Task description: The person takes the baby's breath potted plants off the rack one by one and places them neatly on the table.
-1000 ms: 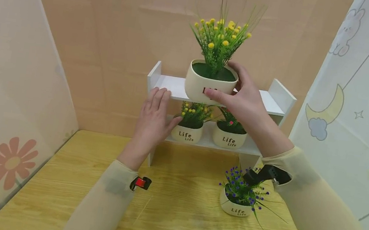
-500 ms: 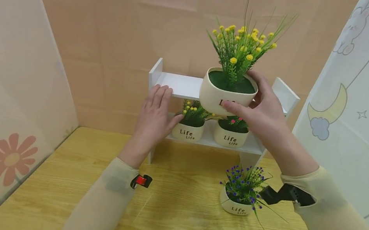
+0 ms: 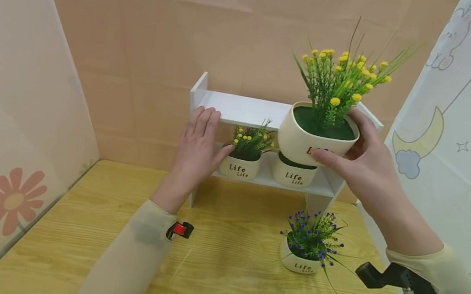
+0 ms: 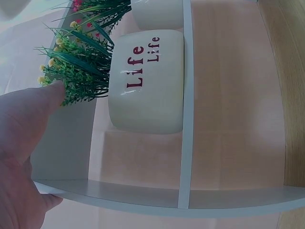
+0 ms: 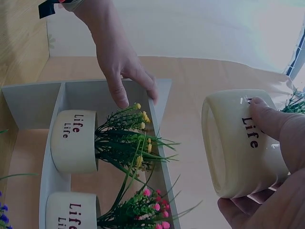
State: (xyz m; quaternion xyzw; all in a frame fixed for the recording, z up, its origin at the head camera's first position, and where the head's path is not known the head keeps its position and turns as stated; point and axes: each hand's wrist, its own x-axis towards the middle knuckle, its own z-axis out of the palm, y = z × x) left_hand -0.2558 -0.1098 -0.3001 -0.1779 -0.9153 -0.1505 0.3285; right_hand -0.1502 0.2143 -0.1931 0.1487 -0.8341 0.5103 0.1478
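Note:
My right hand (image 3: 371,158) holds a cream flowerpot (image 3: 297,138) with yellow flowers in the air, in front of the right part of a white two-tier shelf (image 3: 245,108). Its thumb lies across the pot's lettered front and the fingers go round the far side. The right wrist view shows the pot's underside free of any surface. My left hand (image 3: 197,141) grips the upper board at its left end, fingers over the top and thumb below. Beneath, a pot with small yellow flowers (image 3: 239,167) and a pot with pink flowers (image 5: 71,210) stand on the lower tier.
A pot with purple flowers (image 3: 300,261) stands on the wooden table (image 3: 217,275), front right of the shelf. Its long leaves spread rightward. A plain backdrop (image 3: 152,30) rises behind the shelf, and printed walls flank both sides.
My right hand has carried the yellow-flowered pot rightward, down and nearer, away from the upper board. My left hand stays at the shelf's left end.

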